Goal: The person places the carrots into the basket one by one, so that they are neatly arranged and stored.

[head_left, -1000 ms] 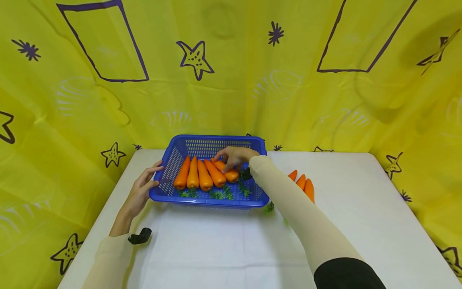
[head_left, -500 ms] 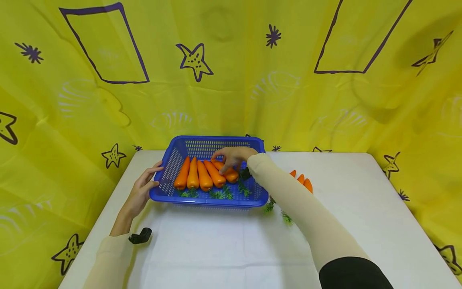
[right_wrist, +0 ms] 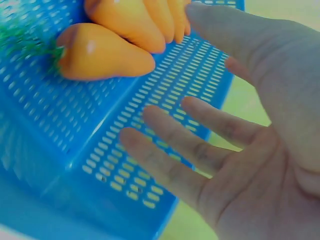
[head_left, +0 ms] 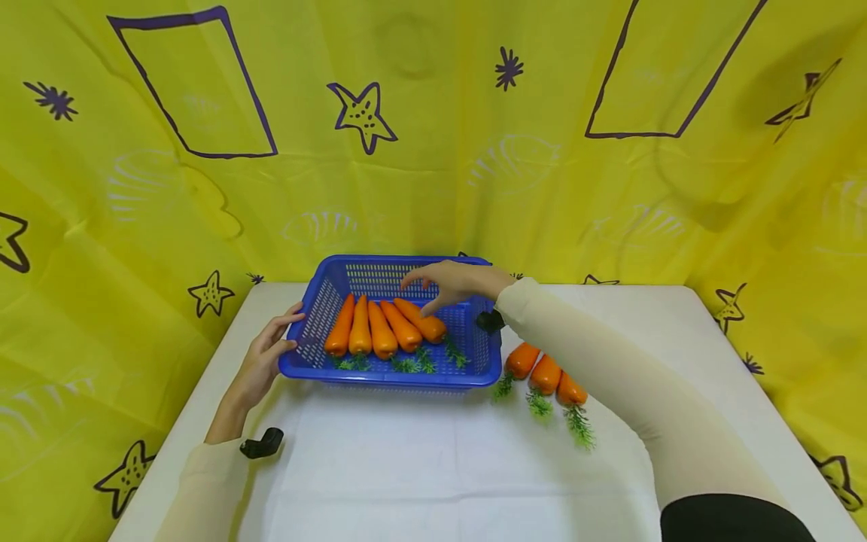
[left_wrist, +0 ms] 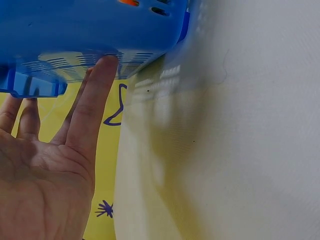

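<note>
Several orange carrots (head_left: 383, 331) with green leafy tops lie side by side in a blue plastic basket (head_left: 393, 378). My right hand (head_left: 455, 281) hovers over the basket's right part, fingers spread and holding nothing. Just beneath its thumb is the rightmost carrot (head_left: 427, 324), slanting across the basket floor. In the right wrist view, that carrot (right_wrist: 102, 52) lies apart from the fingertips. My left hand (head_left: 260, 361) rests against the basket's left end, fingers extended. The left wrist view has a digit of the left hand (left_wrist: 50, 175) touching the outer wall of the basket (left_wrist: 90, 35).
Three more carrots (head_left: 545, 375) lie on the white table (head_left: 379, 459) just right of the basket, partly under the right sleeve (head_left: 596, 361). A yellow patterned curtain (head_left: 433, 188) hangs behind and beside the table.
My right hand has let go of the rightmost carrot, lifted and shifted right, its fingers spreading. More of the carrots on the table now shows. The left hand stays in place.
</note>
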